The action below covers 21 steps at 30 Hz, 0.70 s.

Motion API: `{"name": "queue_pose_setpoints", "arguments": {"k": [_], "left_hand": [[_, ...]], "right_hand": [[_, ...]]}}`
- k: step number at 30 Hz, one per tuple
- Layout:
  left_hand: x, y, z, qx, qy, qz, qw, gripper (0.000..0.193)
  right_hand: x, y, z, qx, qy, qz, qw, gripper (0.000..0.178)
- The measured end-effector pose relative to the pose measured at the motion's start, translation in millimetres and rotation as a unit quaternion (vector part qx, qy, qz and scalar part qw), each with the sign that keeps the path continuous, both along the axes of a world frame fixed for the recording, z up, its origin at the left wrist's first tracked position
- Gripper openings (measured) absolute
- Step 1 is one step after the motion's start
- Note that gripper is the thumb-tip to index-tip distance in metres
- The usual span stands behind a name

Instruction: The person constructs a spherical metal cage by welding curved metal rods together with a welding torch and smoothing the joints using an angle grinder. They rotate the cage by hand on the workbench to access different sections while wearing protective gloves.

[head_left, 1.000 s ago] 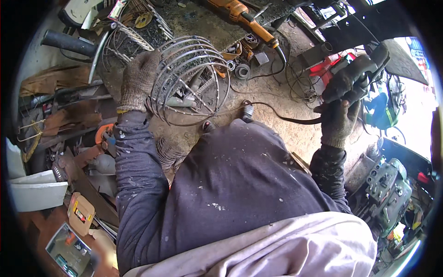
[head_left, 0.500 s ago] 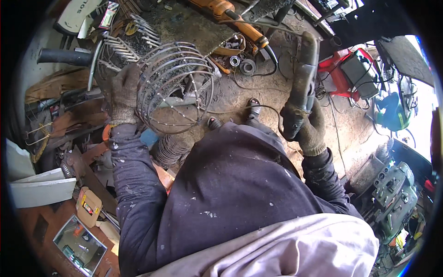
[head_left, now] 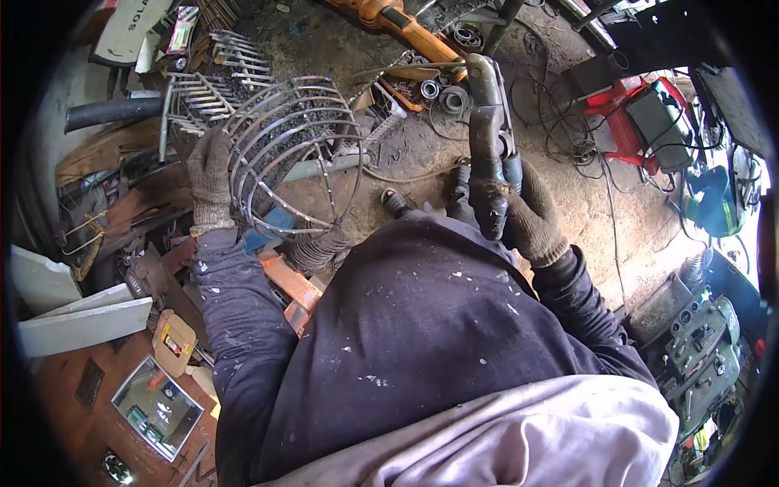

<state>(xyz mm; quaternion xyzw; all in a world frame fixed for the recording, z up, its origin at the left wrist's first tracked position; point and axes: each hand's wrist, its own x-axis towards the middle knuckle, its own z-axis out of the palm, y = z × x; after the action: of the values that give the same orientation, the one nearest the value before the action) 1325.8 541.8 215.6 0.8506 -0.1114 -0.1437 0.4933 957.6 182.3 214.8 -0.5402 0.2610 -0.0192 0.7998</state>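
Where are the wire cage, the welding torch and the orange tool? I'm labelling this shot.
wire cage (head_left: pixel 296 154), head view, on its curved rods.
welding torch (head_left: pixel 487 130), head view, on its dark handle.
orange tool (head_left: pixel 398 20), head view, on its orange body.

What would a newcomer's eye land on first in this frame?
First, the domed wire cage of bent metal rings at upper left, gripped at its edge by the gloved left hand. Next, the dark welding torch at upper centre, held upright in the gloved right hand. Around them lies a dirty workshop floor strewn with cables, and an orange power tool sits at the top edge.
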Motion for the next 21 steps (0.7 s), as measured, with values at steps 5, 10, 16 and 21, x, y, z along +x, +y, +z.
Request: {"name": "queue_pose_setpoints", "arguments": {"k": [5, 10, 16, 21], "left_hand": [[-7, -9, 7, 0.006, -0.017, 0.001, 1.0, 0.048], [-12, -16, 15, 0.017, -0.036, -0.01, 0.999, 0.046], [-12, -13, 12, 0.016, -0.041, -0.007, 0.999, 0.044], [-15, -18, 16, 0.022, -0.054, -0.01, 0.998, 0.044]], "right_hand": [[5, 2, -6, 0.025, -0.003, -0.006, 1.0, 0.045], [13, 6, -4, 0.0, -0.004, -0.014, 1.0, 0.045], [20, 12, -4, 0.038, -0.02, -0.025, 0.999, 0.045], [21, 10, -10, 0.04, 0.006, -0.012, 0.999, 0.044]]}}
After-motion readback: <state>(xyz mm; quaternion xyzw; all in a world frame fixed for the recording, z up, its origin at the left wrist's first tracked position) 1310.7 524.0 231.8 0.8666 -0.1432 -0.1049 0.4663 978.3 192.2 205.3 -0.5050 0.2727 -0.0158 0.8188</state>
